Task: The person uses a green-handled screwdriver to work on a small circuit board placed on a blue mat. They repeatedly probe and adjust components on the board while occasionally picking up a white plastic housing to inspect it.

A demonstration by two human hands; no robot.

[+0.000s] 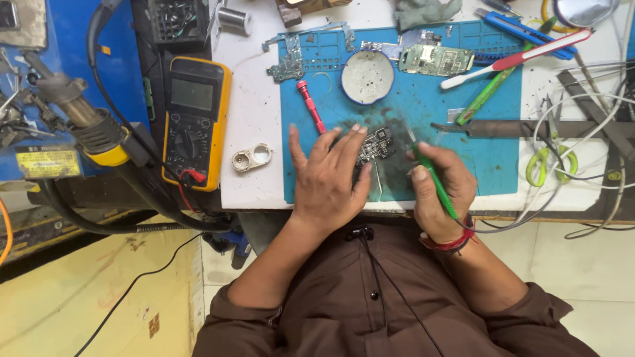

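Head view, one cam only. Landmark: the blue rubber work mat on the white bench.

Step in hand, as I read it: close work on the small dark circuit board, which lies near the mat's front edge, about mid-mat. Left hand lies flat, palm down, fingers spread and straight, tips pressing the board's left side to pin it. Right hand sits just right of the board, fingers curled tight round a slim green-handled tool, pen-grip, tip angled up-left twd the board. Can't tell if the tip touches it; too small. Wrist w/ red thread band rests at the mat's front edge.

Next move prob. calls for a steady tip on a tiny spot while the left hand stops the board sliding.

Round the mat: red screwdriver on its left part, round white dish w/ blue rim near its back, a green circuit board beside that, red-and-white toothbrush at back right. Off the mat, left: yellow multimeter, hot-air gun nozzle. Right: green-handled scissors.
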